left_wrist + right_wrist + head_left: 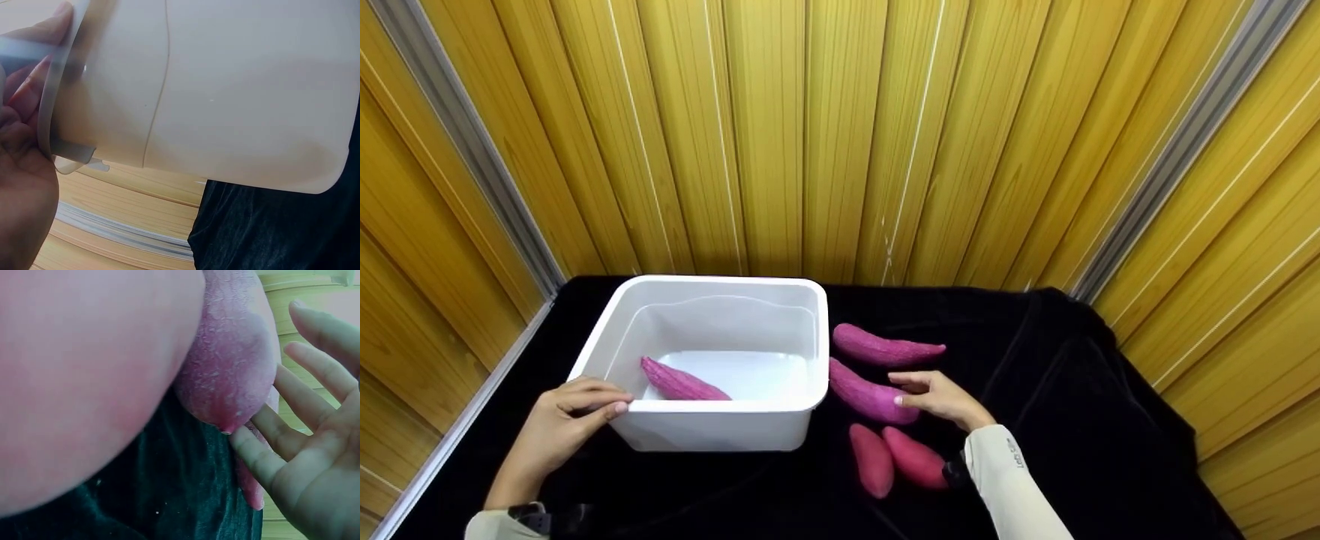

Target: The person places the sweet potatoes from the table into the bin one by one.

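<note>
My left hand [566, 420] grips the near left corner of a white plastic tub [720, 406], thumb and fingers pinching its rim. Inside the tub lies one purple sweet potato [682, 381]. To the tub's right, my right hand [943, 399] is at the right end of another purple sweet potato [861, 391]. The right wrist view shows its fingers [301, 396] spread and fairly straight, tips at the side of that sweet potato [230, 360]. A third purple sweet potato [885, 349] lies just behind it.
Two smaller red sweet potatoes [873, 461] lie side by side, nearer me, by the right wrist. Black cloth [1080, 420] covers the table. Yellow wood-look panels [840, 150] stand behind and on both sides, with grey strips at the corners.
</note>
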{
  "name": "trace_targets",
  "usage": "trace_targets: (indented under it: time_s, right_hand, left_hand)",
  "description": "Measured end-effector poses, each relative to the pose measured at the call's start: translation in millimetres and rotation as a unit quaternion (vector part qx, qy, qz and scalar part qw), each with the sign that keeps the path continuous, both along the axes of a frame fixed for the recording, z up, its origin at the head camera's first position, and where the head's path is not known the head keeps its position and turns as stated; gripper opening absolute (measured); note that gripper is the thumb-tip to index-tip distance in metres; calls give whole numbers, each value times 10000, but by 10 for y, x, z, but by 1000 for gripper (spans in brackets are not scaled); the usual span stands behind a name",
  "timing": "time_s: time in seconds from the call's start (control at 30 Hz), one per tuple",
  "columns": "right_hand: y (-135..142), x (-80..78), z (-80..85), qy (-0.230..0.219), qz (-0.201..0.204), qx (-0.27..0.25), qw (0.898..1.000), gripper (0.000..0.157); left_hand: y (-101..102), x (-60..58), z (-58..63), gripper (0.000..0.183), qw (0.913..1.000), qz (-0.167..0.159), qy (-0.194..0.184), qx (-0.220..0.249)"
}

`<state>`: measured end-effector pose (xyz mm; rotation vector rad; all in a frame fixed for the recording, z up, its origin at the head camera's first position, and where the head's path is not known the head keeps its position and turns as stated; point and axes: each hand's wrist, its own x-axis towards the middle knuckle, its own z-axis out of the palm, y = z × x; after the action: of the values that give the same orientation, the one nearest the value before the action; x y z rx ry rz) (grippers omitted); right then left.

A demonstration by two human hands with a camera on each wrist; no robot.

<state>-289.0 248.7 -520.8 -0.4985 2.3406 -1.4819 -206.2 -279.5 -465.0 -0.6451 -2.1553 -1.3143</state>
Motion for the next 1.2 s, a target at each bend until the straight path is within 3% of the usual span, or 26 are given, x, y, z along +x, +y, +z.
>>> trace_targets:
  time_s: [0.33, 0.57, 0.9, 1.2]
  right_hand:
    - [-8, -19, -104, 190, 204, 268, 9993, 51]
    - [34, -13, -122, 21, 173, 86, 9998, 51]
    - [74, -11, -189, -10, 133, 149, 9998, 52]
    - [60, 4, -186, -39, 79, 98, 9999, 51]
  left_hand:
    - [-22, 34, 10, 33, 9999, 137, -30, -20]
    - [6, 23, -7, 31, 10000, 46, -21, 31]
    - [22, 22, -6, 30, 9998, 161, -150, -35]
    - [21, 20, 23, 30, 10000, 23, -47, -19]
